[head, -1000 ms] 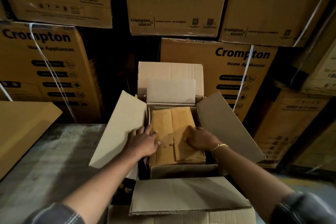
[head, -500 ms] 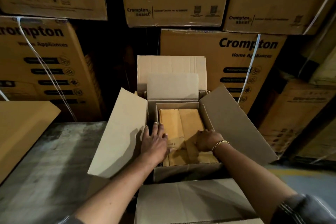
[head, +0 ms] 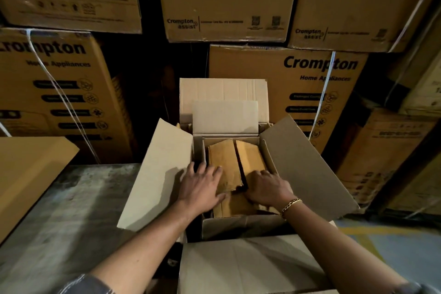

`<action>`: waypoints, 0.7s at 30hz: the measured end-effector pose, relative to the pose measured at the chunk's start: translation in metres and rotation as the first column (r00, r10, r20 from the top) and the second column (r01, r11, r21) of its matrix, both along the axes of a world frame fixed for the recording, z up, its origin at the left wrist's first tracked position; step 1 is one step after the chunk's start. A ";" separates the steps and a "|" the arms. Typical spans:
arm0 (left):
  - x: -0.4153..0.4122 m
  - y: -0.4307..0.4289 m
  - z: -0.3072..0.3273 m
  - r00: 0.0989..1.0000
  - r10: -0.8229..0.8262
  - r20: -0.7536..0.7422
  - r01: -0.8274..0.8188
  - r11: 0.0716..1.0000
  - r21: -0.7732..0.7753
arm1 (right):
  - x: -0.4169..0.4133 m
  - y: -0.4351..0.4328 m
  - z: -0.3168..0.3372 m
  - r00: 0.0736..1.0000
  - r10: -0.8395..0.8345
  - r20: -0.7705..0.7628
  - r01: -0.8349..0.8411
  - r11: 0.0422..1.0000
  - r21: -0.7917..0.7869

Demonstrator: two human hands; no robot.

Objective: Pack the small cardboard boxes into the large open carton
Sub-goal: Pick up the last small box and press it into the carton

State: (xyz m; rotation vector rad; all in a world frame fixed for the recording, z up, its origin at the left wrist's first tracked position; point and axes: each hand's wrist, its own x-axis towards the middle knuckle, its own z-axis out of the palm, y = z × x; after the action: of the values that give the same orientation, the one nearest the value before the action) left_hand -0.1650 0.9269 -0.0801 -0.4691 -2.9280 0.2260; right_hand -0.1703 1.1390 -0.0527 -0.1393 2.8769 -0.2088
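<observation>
The large open carton [head: 303,164] stands in front of me with all its flaps folded outward. Two small yellowish cardboard boxes lie side by side inside it, with a dark gap between them. My left hand [head: 202,186] rests flat, fingers spread, on the near end of the left small box [head: 223,162]. My right hand [head: 265,188], with a gold bracelet on its wrist, lies on the right small box [head: 250,156], its fingers curled over the box's inner edge into the gap. The near ends of both boxes are hidden under my hands.
The carton sits on a worn grey surface [head: 71,210]. A flat cardboard sheet [head: 28,174] lies at the left. Stacked Crompton cartons [head: 298,83] with white straps wall off the back and both sides. Another cardboard flap [head: 250,262] lies close below my arms.
Both hands have stayed on the small boxes and pushed them deeper into the carton. A dark gap has opened between the two boxes, and my right fingers have curled into it.
</observation>
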 end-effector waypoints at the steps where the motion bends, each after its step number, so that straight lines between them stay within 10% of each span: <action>1: 0.000 -0.001 0.004 0.998 -0.015 -0.055 0.015 1.000 -0.004 | -0.001 0.004 0.006 0.999 0.021 -0.030 -0.021 1.000 -0.011; 7: 0.005 -0.026 0.015 0.981 -0.005 -0.192 0.021 0.997 0.078 | -0.008 0.049 0.043 0.979 0.090 -0.184 -0.036 0.960 0.277; 11: 0.005 -0.036 0.007 1.000 -0.007 0.000 0.007 0.998 -0.065 | -0.006 0.061 0.027 0.931 0.348 -0.112 -0.253 0.834 0.491; 21: 0.006 -0.040 -0.001 0.974 0.111 0.199 -0.137 0.983 0.123 | -0.018 0.011 0.008 0.980 0.124 0.153 -0.124 0.992 -0.011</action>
State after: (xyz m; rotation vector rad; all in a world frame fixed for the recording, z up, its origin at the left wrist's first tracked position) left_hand -0.1590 0.8871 -0.0812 -0.3027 -3.1374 -0.0046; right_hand -0.1885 1.1505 -0.0444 -0.2895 2.7041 -0.1895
